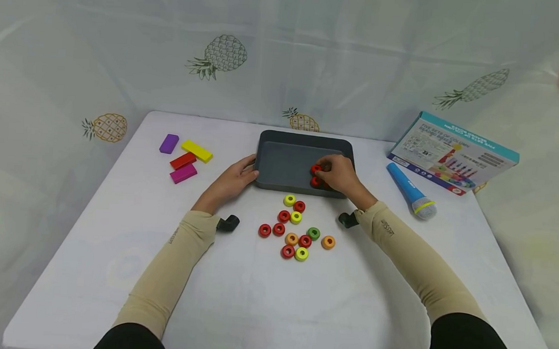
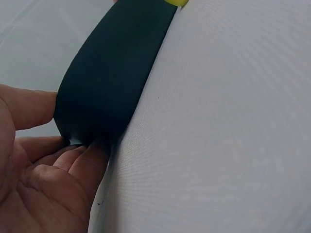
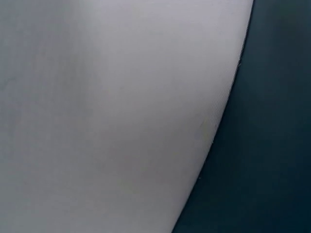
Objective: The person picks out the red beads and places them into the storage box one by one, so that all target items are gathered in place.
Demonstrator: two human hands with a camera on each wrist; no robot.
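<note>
A dark grey tray [image 1: 285, 164] lies at the back middle of the table. My left hand [image 1: 234, 180] holds its left end; in the left wrist view the thumb [image 2: 36, 108] presses one side of the tray's corner and bent fingers [image 2: 90, 167] meet the other. Over the tray's right part, my right hand [image 1: 340, 175] pinches a red ring [image 1: 315, 169] between thumb and index finger. A second red ring [image 1: 315, 181] sits just below it in the tray, partly hidden by the hand. The right wrist view shows only the tray's dark wall [image 3: 262, 145] and white tabletop.
In front of the tray lie several loose rings: red [image 1: 264, 230], yellow [image 1: 301, 254], orange [image 1: 328, 242] and green [image 1: 313, 233]. Coloured blocks [image 1: 197, 151] are at the left. A blue toy microphone [image 1: 409, 189] and a printed box [image 1: 451, 154] stand at the right.
</note>
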